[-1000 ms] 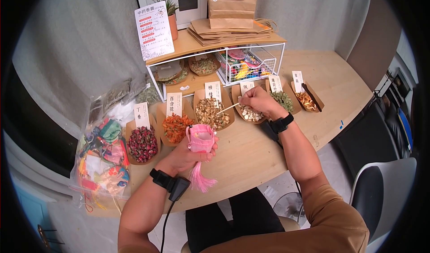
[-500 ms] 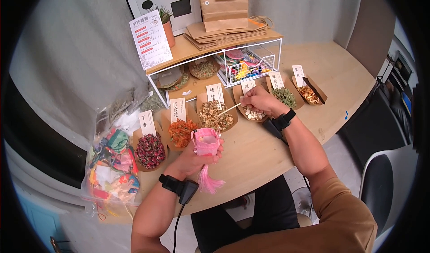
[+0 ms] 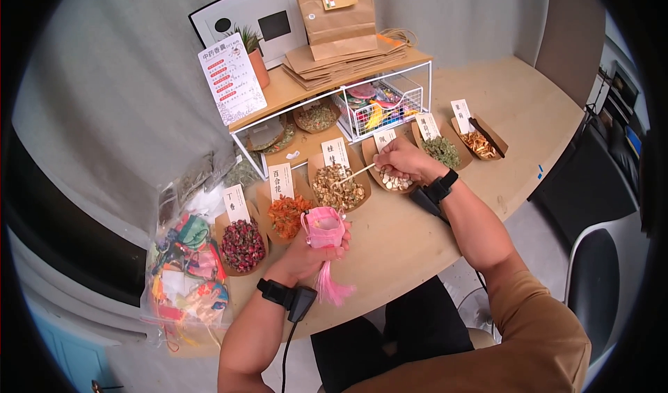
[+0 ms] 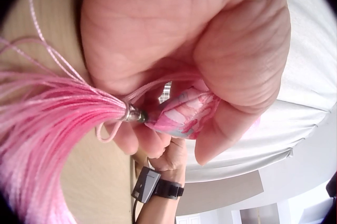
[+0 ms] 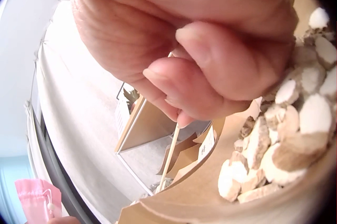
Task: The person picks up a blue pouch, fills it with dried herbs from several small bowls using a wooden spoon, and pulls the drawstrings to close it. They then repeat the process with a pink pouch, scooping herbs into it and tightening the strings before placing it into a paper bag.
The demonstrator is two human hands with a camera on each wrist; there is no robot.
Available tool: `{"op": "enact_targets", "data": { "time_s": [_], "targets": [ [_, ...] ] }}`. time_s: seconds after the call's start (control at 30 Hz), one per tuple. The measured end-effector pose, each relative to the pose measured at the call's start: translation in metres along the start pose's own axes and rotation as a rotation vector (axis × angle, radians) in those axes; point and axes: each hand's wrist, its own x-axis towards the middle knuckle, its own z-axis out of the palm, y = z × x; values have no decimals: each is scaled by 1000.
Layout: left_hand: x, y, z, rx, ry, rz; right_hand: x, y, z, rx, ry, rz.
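Note:
My left hand [image 3: 306, 255] grips a small pink pouch [image 3: 325, 233] with its mouth open upward; a pink tassel [image 3: 334, 286] hangs below the hand. In the left wrist view the pouch [image 4: 184, 112] lies between thumb and fingers, the tassel [image 4: 47, 124] to the left. My right hand [image 3: 403, 160] pinches a thin pale stick [image 3: 357, 174], its far end in the tray of tan dried pieces [image 3: 339, 190]. That hand is over the tray of whitish slices [image 3: 395, 182]. In the right wrist view the stick [image 5: 168, 158] points down from the fingertips.
Trays of orange petals [image 3: 289, 215], dark red buds [image 3: 243, 245], green leaves [image 3: 440, 152] and brown strips [image 3: 479, 144] stand in the same row, with label cards. A plastic bag of colourful pouches [image 3: 188, 268] lies left. Behind are a shelf [image 3: 278, 102] and paper bags [image 3: 337, 17].
The head view has shifted and tilted, so the table and trays sit differently in it. Both hands keep their hold on the pouch and the stick, with little visible movement over the trays.

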Motion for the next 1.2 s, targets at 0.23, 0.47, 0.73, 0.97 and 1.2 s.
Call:
{"op": "enact_targets", "data": {
  "time_s": [0.23, 0.47, 0.73, 0.97, 1.2],
  "targets": [
    [1, -3, -4, 0, -17, 37, 3, 0, -1, 23, 10, 11],
    [1, -4, -5, 5, 1, 35, -5, -11, 0, 129, -36, -25],
    [1, -6, -4, -3, 45, 31, -31, -32, 12, 188, -246, -144],
    [2, -3, -3, -40, 47, -13, -34, -29, 19, 98, -255, -343],
    [1, -3, -2, -23, 53, 2, -27, -25, 15, 225, -103, -364]
  ]
}}
